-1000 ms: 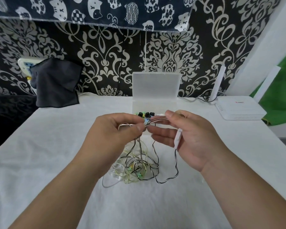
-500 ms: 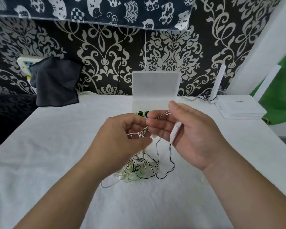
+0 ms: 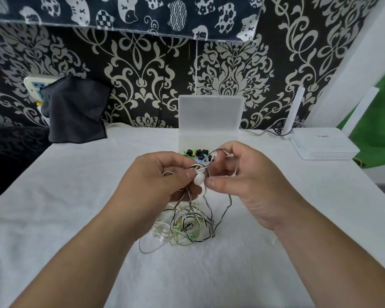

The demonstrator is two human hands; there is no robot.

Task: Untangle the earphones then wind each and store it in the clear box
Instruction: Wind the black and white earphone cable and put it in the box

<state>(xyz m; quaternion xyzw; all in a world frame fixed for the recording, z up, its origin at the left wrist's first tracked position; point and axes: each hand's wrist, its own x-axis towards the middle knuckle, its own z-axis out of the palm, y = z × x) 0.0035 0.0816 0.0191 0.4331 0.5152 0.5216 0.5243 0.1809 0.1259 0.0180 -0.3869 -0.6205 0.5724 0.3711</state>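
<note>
Both forearms are reaching in from the near edge, and the hands are meeting in the air above the middle of the white tabletop (image 3: 76, 196). The left hand (image 3: 162, 181) is turning its back to the camera with its grip closed, thumb and forefinger pinching a white earbud (image 3: 198, 179) along with a few cords beside it. The right hand (image 3: 242, 185) is facing it with fingers curled: its grip is holding a striped cord (image 3: 211, 156) that is arching up in a loop between the two hands, and its thumb tip is resting just beside the earbud. From both hands, thin black, white and pale cords are hanging down into the tangled earphones (image 3: 187, 225), which are lying in a loose heap on the tabletop directly beneath. The clear box (image 3: 209, 121) is standing beyond the hands toward the far edge, with its lid upright and open and small black and green pieces showing inside.
</note>
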